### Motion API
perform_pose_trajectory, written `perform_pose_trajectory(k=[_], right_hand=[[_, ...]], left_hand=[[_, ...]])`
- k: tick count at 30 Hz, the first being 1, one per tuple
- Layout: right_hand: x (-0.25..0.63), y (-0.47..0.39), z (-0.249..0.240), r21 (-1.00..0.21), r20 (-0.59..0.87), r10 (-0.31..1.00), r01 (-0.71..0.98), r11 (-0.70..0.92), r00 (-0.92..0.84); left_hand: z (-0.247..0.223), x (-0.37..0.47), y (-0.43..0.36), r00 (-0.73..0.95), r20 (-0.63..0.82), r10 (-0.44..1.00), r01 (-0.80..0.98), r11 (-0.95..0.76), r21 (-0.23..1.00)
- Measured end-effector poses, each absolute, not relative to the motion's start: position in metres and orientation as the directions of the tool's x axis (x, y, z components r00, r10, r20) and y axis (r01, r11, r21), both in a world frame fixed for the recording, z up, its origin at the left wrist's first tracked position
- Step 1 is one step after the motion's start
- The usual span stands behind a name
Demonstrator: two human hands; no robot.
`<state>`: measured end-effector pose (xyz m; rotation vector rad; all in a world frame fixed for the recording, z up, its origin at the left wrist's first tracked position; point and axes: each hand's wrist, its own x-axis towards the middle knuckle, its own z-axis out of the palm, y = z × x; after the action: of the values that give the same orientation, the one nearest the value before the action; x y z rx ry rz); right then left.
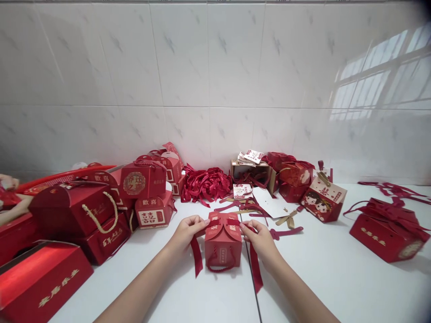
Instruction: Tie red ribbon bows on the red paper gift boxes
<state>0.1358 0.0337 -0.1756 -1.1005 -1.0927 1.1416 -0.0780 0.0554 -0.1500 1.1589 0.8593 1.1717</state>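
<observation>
A small red gift box (222, 251) with a twisted rope handle stands upright on the white table in front of me. Its curved top flaps are folded together, and a dark red ribbon (197, 258) runs across the top. At the box's left side my left hand (189, 231) pinches the ribbon, whose loose end hangs below the fingers. On the opposite side my right hand (261, 240) has the ribbon between thumb and fingers, its other tail lying down toward the table.
Several red boxes (148, 179) are stacked at left. A heap of ribbons (210, 183) lies by the tiled wall. A cardboard box (256, 170) with cards stands behind. At right are a printed box (323, 197) and a ribboned red box (387, 233). Another person's arm (16, 208) shows far left.
</observation>
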Motion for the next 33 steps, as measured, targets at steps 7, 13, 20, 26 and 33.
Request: perform_pose_trajectory(k=[7,13,20,26,33], right_hand=[[0.1353,0.0342,-0.1768,-0.989,0.086,0.993,-0.117,0.094,0.075],[0.1367,0.0347,-0.1783,-0.99,0.087,0.992,-0.099,0.096,0.089],[0.1375,0.0376,-0.1779,-0.992,0.1,0.987,-0.068,0.109,0.126],[0.1367,0.0377,-0.1786,-0.988,0.107,0.986,-0.098,0.119,0.126],[0.1362,0.0369,-0.1763,-0.984,0.126,0.986,-0.109,0.139,0.111]], left_hand=[[-0.1548,-0.0786,0.0576,0.195,0.077,0.978,-0.237,-0.029,0.971],[-0.1556,-0.078,0.0585,0.189,0.071,0.98,-0.239,-0.024,0.971],[-0.15,-0.0783,0.0567,0.191,0.061,0.98,-0.226,-0.016,0.974],[-0.1513,-0.0784,0.056,0.188,0.064,0.98,-0.197,-0.026,0.98],[-0.155,-0.0805,0.0604,0.197,0.064,0.978,-0.192,-0.025,0.981]])
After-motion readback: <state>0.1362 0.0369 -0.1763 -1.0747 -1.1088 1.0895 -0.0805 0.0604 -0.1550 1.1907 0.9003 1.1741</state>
